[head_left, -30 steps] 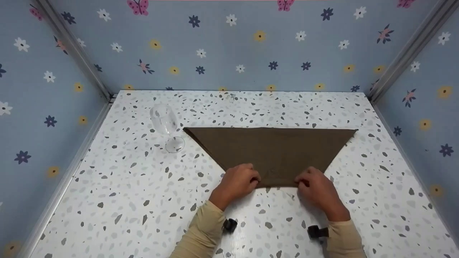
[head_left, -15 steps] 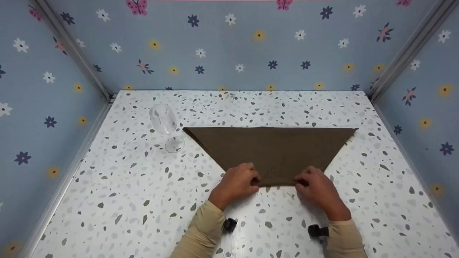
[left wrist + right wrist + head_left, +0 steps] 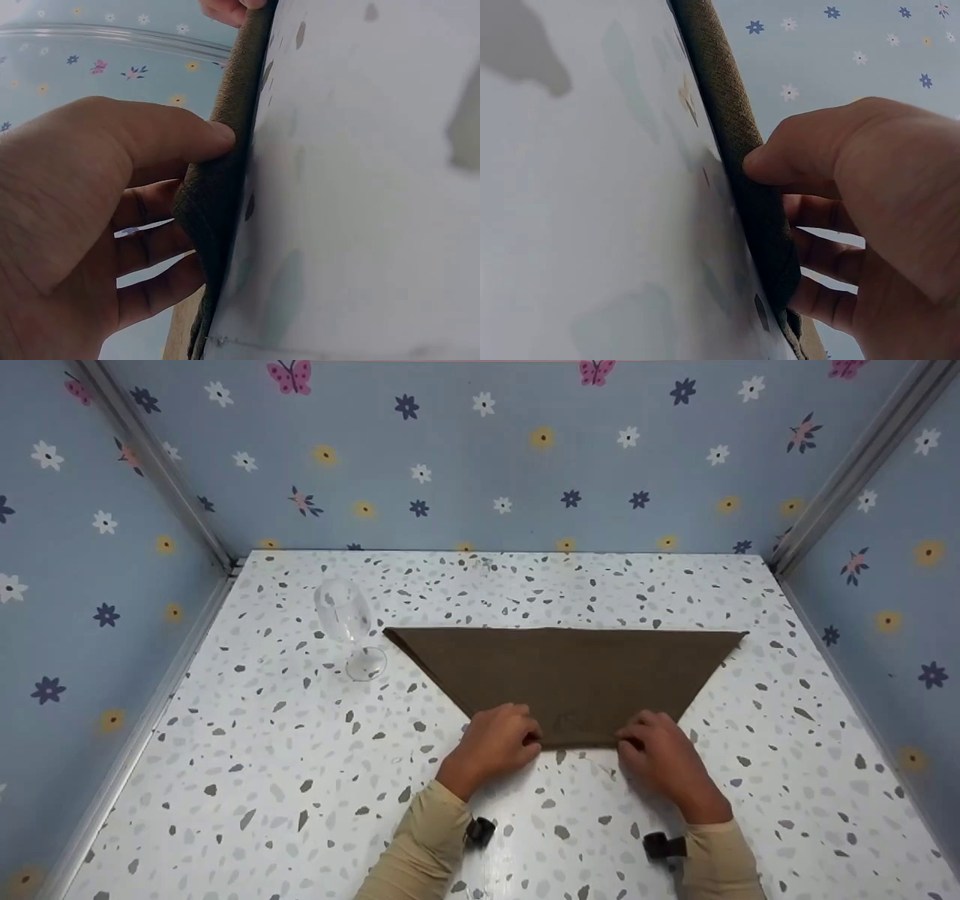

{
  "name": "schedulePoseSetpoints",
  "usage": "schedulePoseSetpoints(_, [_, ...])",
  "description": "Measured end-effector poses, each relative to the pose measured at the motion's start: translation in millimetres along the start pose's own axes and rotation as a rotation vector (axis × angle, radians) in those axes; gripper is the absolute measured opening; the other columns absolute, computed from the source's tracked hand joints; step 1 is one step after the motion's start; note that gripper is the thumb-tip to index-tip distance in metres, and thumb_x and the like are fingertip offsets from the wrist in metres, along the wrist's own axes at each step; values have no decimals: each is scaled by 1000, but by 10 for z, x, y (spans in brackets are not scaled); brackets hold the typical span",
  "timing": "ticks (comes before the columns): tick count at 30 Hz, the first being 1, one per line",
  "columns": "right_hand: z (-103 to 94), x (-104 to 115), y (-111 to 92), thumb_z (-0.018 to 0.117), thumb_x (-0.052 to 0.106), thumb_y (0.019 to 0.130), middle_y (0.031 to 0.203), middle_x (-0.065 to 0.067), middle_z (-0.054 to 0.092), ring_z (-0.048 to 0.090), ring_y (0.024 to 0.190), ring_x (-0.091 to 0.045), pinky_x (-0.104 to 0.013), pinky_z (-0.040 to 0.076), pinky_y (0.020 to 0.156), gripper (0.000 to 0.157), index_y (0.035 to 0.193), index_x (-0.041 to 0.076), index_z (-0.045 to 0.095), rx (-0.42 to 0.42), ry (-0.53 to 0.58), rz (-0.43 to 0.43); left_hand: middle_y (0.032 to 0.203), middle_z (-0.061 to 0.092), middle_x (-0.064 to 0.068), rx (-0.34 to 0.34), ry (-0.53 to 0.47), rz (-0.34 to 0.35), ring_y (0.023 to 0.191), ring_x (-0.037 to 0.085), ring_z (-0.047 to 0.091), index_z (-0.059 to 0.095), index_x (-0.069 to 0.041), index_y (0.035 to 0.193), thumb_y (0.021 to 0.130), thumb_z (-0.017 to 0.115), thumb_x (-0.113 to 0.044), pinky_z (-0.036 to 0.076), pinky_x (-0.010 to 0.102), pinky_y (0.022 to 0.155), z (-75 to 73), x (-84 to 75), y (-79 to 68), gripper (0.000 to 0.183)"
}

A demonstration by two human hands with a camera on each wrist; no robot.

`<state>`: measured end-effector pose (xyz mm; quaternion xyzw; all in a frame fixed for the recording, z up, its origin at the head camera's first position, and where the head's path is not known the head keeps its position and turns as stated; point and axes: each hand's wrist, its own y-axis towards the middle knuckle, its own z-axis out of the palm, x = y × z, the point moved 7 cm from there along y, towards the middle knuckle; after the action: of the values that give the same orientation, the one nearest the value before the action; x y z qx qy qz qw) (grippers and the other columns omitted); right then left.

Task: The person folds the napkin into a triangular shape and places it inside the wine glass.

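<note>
A brown cloth (image 3: 577,675) lies folded on the speckled table, its long straight edge at the far side and its short edge toward the person. My left hand (image 3: 495,742) pinches the left end of this near edge, and my right hand (image 3: 664,757) does the same at the right end. In the left wrist view the thumb (image 3: 180,139) presses on the thick, rounded cloth edge (image 3: 238,82), with the fingers behind it. The right wrist view has the right thumb (image 3: 787,157) on the rolled-looking edge (image 3: 724,90), just above the tabletop.
A clear stemmed glass (image 3: 343,611) stands to the left, close to the cloth's far left corner. Flower-patterned blue walls (image 3: 480,450) enclose the white speckled table (image 3: 247,712) at the back and both sides.
The near cloth edge between the hands has shifted very slightly away from the person. Both hands keep their hold in nearly the same place; the glass has not moved.
</note>
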<state>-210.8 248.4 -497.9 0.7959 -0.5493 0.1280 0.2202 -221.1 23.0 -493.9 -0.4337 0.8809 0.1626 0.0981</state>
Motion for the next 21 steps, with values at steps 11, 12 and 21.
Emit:
schedulePoseSetpoints(11, [4,-62,-20,69,7,94,100,-3,67,59,94,-24,-46,50,81,12,105,9,73,25,47,45,90,67,-5,3,-18,-24,83,15,67,81,-22,97,97,64,-25,54,37,68,-16,-4,-12,17])
schedulePoseSetpoints(12, [2,-67,-20,69,7,94,100,-3,67,59,94,-24,-46,50,81,11,105,10,71,27,54,53,90,67,-5,3,-14,-25,84,15,67,81,-22,98,98,64,-26,54,38,68,-15,-2,-13,17])
schedulePoseSetpoints(21, [6,-120,-28,68,10,95,94,-1,66,60,90,-23,-46,49,80,4,99,11,69,54,70,85,93,71,-6,7,-67,-58,85,17,69,77,-22,101,100,62,-22,56,39,70,24,42,-2,15])
